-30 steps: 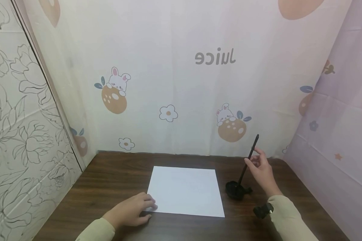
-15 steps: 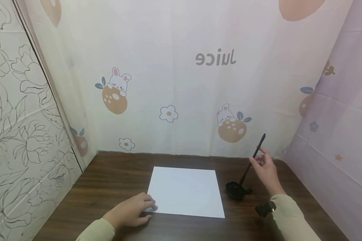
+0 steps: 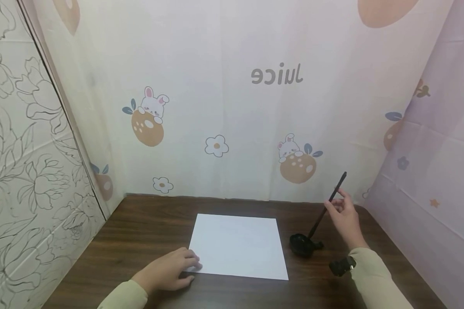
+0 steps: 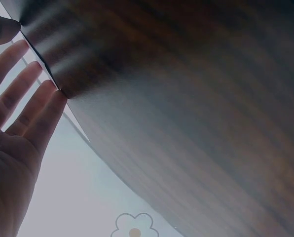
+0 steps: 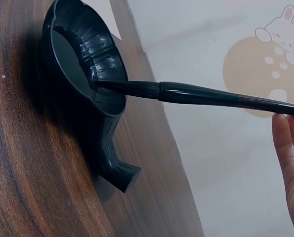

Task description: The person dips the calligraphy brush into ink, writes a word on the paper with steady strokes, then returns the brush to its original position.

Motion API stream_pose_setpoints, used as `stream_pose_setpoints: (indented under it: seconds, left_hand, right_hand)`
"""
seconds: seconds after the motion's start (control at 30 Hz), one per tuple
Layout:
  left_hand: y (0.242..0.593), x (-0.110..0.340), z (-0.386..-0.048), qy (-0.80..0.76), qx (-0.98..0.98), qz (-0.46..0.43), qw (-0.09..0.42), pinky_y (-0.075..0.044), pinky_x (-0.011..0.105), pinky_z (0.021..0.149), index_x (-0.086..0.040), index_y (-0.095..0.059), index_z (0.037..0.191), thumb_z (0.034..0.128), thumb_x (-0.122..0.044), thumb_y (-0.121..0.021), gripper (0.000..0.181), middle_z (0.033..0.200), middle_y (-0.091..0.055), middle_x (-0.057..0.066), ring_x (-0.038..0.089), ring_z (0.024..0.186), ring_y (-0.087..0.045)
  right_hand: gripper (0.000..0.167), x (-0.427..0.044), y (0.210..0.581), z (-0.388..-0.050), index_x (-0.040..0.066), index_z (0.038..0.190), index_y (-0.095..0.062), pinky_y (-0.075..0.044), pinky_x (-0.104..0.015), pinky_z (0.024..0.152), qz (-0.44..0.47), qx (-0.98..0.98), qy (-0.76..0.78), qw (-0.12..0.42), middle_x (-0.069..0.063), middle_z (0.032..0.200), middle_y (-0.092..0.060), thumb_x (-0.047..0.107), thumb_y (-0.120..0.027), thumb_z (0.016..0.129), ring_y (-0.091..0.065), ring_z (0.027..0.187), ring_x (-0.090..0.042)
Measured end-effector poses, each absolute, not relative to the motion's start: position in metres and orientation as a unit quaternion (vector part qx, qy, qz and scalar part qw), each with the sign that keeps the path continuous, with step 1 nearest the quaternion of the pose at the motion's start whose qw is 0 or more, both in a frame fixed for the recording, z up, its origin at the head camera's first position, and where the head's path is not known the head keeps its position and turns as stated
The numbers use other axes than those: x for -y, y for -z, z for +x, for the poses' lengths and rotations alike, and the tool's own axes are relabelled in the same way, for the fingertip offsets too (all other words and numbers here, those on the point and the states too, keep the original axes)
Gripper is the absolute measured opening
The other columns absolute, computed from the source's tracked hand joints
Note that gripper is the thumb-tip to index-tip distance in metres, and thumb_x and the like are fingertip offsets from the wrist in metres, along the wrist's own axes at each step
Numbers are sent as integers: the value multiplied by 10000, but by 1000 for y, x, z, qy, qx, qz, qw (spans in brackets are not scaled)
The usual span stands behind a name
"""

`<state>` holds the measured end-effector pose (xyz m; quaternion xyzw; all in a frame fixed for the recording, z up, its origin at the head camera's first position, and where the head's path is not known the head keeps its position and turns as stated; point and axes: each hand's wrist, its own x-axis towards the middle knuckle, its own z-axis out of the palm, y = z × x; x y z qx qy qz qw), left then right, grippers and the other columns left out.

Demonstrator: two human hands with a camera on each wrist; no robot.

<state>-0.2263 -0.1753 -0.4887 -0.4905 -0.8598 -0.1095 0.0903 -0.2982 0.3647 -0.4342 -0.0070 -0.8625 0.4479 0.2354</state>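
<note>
My right hand (image 3: 345, 218) pinches a dark brush (image 3: 327, 206) by its handle, well above the bristles. In the right wrist view the brush's dark tip (image 5: 122, 88) touches the inner wall of a black ink dish (image 5: 112, 54) with a fluted rim and a short stem. That dish stands on the table to the right of a blank white sheet of paper (image 3: 237, 246). At the paper's near left corner, my left hand (image 3: 170, 268) rests with its fingertips on the sheet and its thumb on the wood. The left wrist view shows its fingers (image 4: 43, 118) spread fairly straight.
A dark wood-grain table (image 3: 139, 231) carries everything. Behind it hangs a pale curtain (image 3: 224, 107) printed with rabbits and fruit. Floral cloth (image 3: 31, 171) lines the left side, and another printed cloth (image 3: 441, 171) the right. A black device (image 3: 342, 266) is strapped at the right wrist.
My right hand has moved a little to the right, tilting the brush further that way, and its tip has drawn to the dish's right side. The left hand and paper stay put.
</note>
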Motion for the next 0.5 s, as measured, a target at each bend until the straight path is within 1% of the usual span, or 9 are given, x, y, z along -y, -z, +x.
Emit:
stream_pose_setpoints:
  seconds: [0.07, 0.13, 0.33, 0.5]
  left_hand:
    - [489, 175, -226, 110, 860, -489, 90, -511, 276, 881, -134, -719, 1120, 869, -195, -732, 259, 1121, -638, -14, 123, 1024, -579]
    - [489, 175, -226, 111, 861, -488, 90, -512, 278, 881, -135, -719, 1118, 867, -194, -732, 258, 1122, -638, -13, 125, 1026, -580]
    - [490, 176, -226, 110, 860, -489, 93, -513, 276, 876, -136, -721, 1113, 866, -193, -734, 254, 1121, -639, -12, 126, 1023, -582]
    - [492, 176, -228, 109, 858, -492, 98, -510, 272, 880, -141, -721, 1111, 864, -197, -737, 254, 1121, -638, -19, 122, 1027, -581]
  right_hand:
    - [700, -366, 434, -299, 84, 1580, -215, -476, -162, 659, -12, 863, -447, 234, -196, 1172, -579, 327, -564, 1023, -544, 817, 93]
    - [711, -367, 435, -299, 75, 1580, -210, -478, -164, 654, -15, 862, -448, 234, -198, 1175, -577, 338, -563, 1021, -551, 808, 84]
    - [743, -371, 440, -301, 71, 1584, -194, -476, -160, 664, -21, 862, -451, 232, -146, 1146, -567, 384, -556, 1016, -612, 835, -38]
    - [756, -375, 443, -303, 73, 1585, -183, -467, -161, 667, -28, 861, -452, 230, -136, 1137, -575, 400, -554, 1014, -627, 807, -44]
